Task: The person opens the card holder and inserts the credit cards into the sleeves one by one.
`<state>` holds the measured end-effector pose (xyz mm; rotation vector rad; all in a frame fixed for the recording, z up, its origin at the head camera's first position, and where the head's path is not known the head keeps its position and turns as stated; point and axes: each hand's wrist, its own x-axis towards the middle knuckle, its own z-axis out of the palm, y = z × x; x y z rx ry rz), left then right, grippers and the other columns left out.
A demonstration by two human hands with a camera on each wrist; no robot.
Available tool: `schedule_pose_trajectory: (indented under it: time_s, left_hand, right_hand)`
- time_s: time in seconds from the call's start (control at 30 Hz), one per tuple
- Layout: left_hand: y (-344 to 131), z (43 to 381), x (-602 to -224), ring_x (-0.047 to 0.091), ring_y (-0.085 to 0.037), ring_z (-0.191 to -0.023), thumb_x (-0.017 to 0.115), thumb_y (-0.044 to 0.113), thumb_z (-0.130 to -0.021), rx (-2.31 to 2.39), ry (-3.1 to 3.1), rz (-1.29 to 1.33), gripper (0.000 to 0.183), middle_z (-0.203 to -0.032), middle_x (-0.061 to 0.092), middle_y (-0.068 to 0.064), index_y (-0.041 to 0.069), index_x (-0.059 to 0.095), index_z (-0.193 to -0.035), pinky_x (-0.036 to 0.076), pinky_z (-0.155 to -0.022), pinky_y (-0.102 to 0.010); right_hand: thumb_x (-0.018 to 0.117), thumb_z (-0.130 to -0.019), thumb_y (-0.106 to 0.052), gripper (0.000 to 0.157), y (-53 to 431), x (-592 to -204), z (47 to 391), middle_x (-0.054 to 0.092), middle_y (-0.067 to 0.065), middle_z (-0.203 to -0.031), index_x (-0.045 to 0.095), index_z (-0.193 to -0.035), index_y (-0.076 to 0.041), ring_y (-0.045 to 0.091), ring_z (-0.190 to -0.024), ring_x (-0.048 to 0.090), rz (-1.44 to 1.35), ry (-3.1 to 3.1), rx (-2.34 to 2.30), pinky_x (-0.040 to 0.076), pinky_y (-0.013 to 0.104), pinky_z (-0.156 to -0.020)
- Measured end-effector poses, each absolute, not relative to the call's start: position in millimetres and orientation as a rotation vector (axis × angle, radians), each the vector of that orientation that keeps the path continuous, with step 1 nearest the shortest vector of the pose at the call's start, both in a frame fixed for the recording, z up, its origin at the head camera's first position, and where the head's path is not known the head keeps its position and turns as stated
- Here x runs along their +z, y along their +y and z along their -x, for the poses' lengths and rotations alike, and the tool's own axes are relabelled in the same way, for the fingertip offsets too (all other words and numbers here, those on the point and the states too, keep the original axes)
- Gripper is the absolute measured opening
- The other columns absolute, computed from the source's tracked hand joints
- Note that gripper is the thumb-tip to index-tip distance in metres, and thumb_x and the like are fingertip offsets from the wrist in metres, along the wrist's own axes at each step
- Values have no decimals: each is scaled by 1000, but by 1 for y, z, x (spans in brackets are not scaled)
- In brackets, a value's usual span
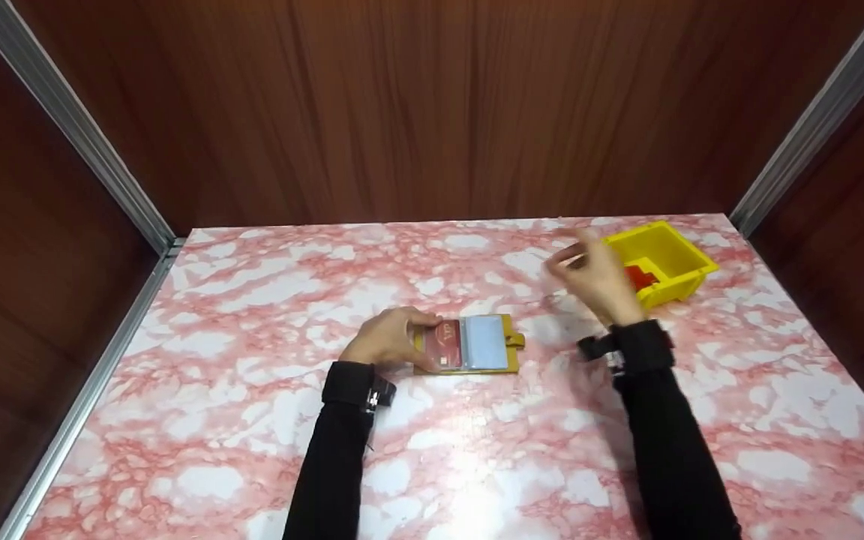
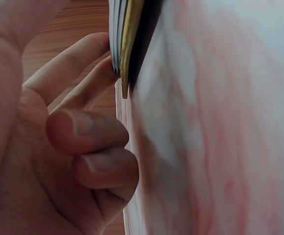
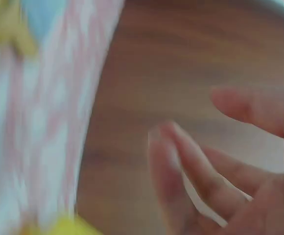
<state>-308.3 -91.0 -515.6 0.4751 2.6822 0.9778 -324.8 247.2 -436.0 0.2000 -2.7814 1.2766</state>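
Note:
A mustard-yellow card holder [image 1: 512, 361] lies spread on the table, with a snap strap at its right side. A red card [image 1: 447, 343] shows in its left clear sleeve, and pale bluish sleeves [image 1: 484, 343] fill the right half. My left hand [image 1: 387, 337] grips the holder's left part, thumb at the near edge and index finger at the far edge; in the left wrist view two other fingers [image 2: 105, 169] curl below the cover. My right hand [image 1: 593, 277], blurred, is in the air beside the yellow bin [image 1: 691, 274], fingers loosely bent with nothing between them.
Something red [image 1: 640, 277] lies inside the bin, partly hidden by the right hand. The pink-and-white marbled table [image 1: 252, 450] meets dark wood panels [image 1: 432, 112] at the back and sides, with metal rails [image 1: 94, 135] along the corners.

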Motion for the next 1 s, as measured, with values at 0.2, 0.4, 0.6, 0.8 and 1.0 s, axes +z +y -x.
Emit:
schedule_pose_trajectory:
  time_s: [0.2, 0.4, 0.6, 0.8, 1.0]
  left_hand:
    - [-91, 307, -516, 51, -22, -142, 101, 33, -60, 997, 2654, -476, 80, -145, 64, 7, 33, 71, -134, 39, -118, -43]
    - [-91, 308, -516, 50, -22, -142, 101, 33, -60, 1002, 2648, -472, 81, -146, 63, 6, 34, 71, -135, 39, -119, -45]
    - [-93, 308, -515, 49, -22, -144, 101, 36, -60, 1003, 2634, -462, 81, -147, 61, 6, 34, 70, -136, 37, -120, -45]
    - [-92, 309, -515, 49, -23, -144, 101, 35, -61, 1002, 2636, -489, 81, -147, 62, 5, 32, 70, -136, 38, -120, -45]
    - [-93, 310, -515, 49, -22, -143, 101, 34, -61, 998, 2630, -480, 81, -146, 62, 5, 31, 70, -136, 37, -120, -45]
  right_hand:
    - [66, -97, -21, 53, 305, -457, 335, 66, 32, -124, 55, -142, 4, 50, -114, 60, 105, -2724, 804, 47, 62, -97]
    - [60, -98, -17, 40, 315, -480, 338, 69, 33, -112, 64, -133, 3, 55, -95, 63, 180, -2748, 521, 50, 64, -79]
    - [59, -90, -7, 33, 309, -480, 336, 70, 33, -101, 71, -119, 3, 52, -84, 63, 176, -2850, 400, 49, 62, -73]
    - [65, -85, -14, 44, 314, -466, 330, 66, 33, -120, 66, -125, 5, 51, -100, 62, 40, -3199, 398, 46, 68, -87]
    - [71, -86, -23, 52, 321, -457, 327, 56, 32, -123, 58, -129, 2, 48, -104, 55, 51, -3418, 363, 40, 69, -94]
